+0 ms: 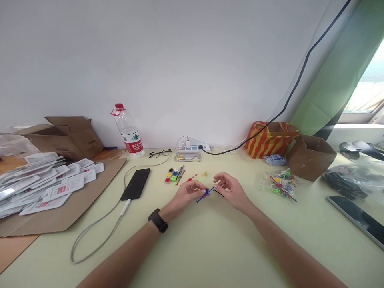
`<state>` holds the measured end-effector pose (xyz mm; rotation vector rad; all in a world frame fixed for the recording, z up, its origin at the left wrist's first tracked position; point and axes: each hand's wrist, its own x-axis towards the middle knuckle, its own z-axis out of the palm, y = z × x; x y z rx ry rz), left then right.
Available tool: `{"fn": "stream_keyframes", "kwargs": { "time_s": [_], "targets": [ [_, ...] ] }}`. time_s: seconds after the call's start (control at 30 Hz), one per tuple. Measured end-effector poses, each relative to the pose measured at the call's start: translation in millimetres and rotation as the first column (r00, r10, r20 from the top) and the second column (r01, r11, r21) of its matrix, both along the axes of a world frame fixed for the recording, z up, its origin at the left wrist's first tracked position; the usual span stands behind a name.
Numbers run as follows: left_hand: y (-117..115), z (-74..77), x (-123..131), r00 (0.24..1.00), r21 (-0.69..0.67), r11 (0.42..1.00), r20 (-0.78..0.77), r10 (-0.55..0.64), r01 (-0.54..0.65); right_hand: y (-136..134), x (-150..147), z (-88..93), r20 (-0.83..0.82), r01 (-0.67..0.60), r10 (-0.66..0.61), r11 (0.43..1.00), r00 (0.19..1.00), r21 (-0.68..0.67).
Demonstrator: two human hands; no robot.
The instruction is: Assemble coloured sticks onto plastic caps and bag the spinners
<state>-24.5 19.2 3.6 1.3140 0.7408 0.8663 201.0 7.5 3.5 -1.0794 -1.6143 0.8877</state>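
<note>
Over the pale green table, my left hand (188,196) pinches a small blue piece with a thin blue stick (201,198). To its right my right hand (232,192) has thumb and fingers closed at the upper end of that stick. A thin black stick (219,193) lies just below my right fingertips. Behind my left hand is a red arrow-like piece (192,177), and a small yellow piece (205,173) stands near it. Several round coloured discs (174,174) and some thin sticks (180,174) lie farther back on the left.
A black phone (136,185) with its cable lies left, near a water bottle (131,136) and glasses (160,153). White cards (63,186) are piled on cardboard. A power strip (193,148) sits by the wall. On the right are a bag of coloured parts (280,184) and a brown box (310,158).
</note>
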Motion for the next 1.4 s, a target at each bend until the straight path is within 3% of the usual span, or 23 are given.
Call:
{"fn": "stream_keyframes", "kwargs": {
  "time_s": [0.1, 0.23, 0.4, 0.57, 0.67, 0.77, 0.93, 1.13, 1.4],
  "targets": [
    [1.2, -2.2, 0.8, 0.999, 0.024, 0.999, 0.021, 0.036, -0.037, -2.6, 1.0, 0.4, 0.078, 0.083, -0.093, 0.988, 0.993, 0.13],
    [0.8, -3.3, 3.5, 0.997, 0.003, 0.997, 0.029, 0.077, -0.077, -10.2, -0.2, 4.1, 0.128, 0.061, -0.089, 0.976, 0.988, 0.209],
    [0.4, -0.1, 3.7, 0.989, -0.002, 0.99, 0.036, 0.144, -0.144, -18.8, -7.6, 6.4, 0.109, -0.004, -0.015, 0.984, 0.994, 0.179],
    [0.6, 0.7, 3.6, 0.984, -0.024, 0.986, 0.06, 0.166, -0.165, -22.5, -10.8, 2.8, 0.083, 0.031, -0.048, 0.981, 0.995, 0.194],
    [1.2, -0.4, 3.8, 0.982, -0.021, 0.984, 0.061, 0.178, -0.177, -20.0, -6.6, 4.1, 0.061, -0.09, 0.089, 0.996, 0.994, 0.01],
    [2.3, -2.0, 3.6, 0.98, -0.013, 0.982, 0.058, 0.19, -0.19, -15.3, -1.8, 7.5, -0.046, -0.175, 0.17, 0.972, 0.984, -0.159],
    [2.1, -1.9, 4.5, 0.98, -0.014, 0.981, 0.061, 0.192, -0.191, -11.7, -1.4, 9.7, -0.085, -0.086, 0.082, 0.995, 0.993, -0.048],
    [-3.1, 2.2, 6.8, 0.99, -0.005, 0.99, 0.036, 0.139, -0.139, -15.0, -8.8, 6.9, -0.007, -0.159, 0.159, 0.987, 0.987, -0.014],
    [-2.4, -4.6, 7.1, 0.996, 0.018, 0.996, 0.022, 0.09, -0.091, -16.1, -11.0, 5.3, -0.002, -0.195, 0.195, 0.98, 0.981, -0.026]
  ]
}}
